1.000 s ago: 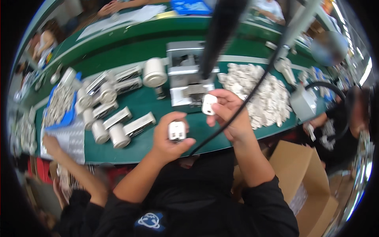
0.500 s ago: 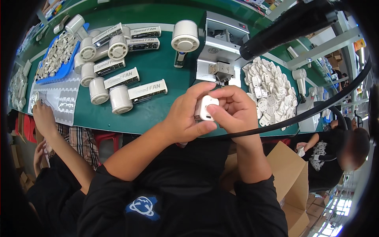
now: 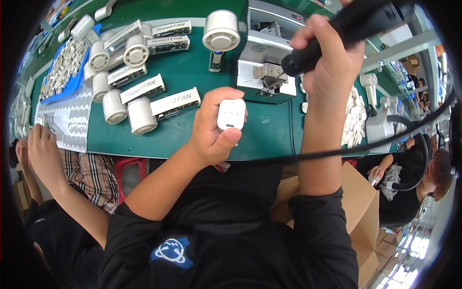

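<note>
In my left hand (image 3: 208, 132) is a white handheld fan part, its rounded end cap (image 3: 231, 113) turned up. The cap has small holes and a dark slot, and my thumb lies along its lower edge. My right hand (image 3: 334, 62) wraps round a black electric screwdriver (image 3: 378, 24) that slants down to the left. Its nose reaches the front metal block (image 3: 270, 74) of a silver boxy machine (image 3: 263, 50); whether the bit touches it, I cannot tell.
Several white fans (image 3: 143, 115) lie on the green table left of me; one stands upright (image 3: 221, 30) beside the machine. White caps (image 3: 354, 115) are heaped behind my right forearm. A black cable (image 3: 375, 144) crosses in front. Co-workers' hands (image 3: 44, 149) work at left and right.
My right hand has left the white cap, moved up and right, and taken hold of the screwdriver, bringing its nose to the machine. My left hand has shifted left with the fan part.
</note>
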Tool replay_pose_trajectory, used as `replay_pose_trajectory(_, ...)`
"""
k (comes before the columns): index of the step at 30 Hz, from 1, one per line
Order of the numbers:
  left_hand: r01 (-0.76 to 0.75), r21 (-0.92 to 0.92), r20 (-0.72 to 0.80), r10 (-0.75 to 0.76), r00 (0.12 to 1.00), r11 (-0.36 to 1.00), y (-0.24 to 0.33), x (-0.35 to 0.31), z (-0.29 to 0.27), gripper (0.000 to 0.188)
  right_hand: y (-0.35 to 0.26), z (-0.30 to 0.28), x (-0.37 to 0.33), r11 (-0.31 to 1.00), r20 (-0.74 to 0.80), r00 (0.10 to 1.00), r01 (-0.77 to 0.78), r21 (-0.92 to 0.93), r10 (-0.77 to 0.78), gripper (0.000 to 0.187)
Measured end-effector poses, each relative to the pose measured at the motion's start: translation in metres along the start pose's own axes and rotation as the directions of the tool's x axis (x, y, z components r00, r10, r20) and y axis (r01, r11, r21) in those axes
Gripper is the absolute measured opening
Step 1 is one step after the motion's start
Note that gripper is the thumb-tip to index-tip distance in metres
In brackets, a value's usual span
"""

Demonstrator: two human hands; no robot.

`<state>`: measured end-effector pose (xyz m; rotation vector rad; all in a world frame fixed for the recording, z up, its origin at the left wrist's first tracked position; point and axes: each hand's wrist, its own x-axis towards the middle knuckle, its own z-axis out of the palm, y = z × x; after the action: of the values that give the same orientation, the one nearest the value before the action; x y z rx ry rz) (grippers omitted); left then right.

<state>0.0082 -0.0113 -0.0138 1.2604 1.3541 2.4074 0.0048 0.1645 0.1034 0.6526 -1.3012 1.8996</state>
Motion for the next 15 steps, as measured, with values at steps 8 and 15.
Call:
replay_pose_trajectory(8,-0.015,0.11,0.16,-0.003,0.987,0.994,-0.001,0.003,0.002,0.055,-0.005,0.0,-0.029,0.917,-0.276,0.957,-0.188,-0.352,0.09,0.04)
replay_pose_trajectory(15,-0.018,0.109,0.155,0.0,0.988,0.994,-0.002,0.001,0.0,0.056,-0.012,0.008,-0.045,0.872,-0.267,0.943,-0.296,-0.389,0.201,0.04)
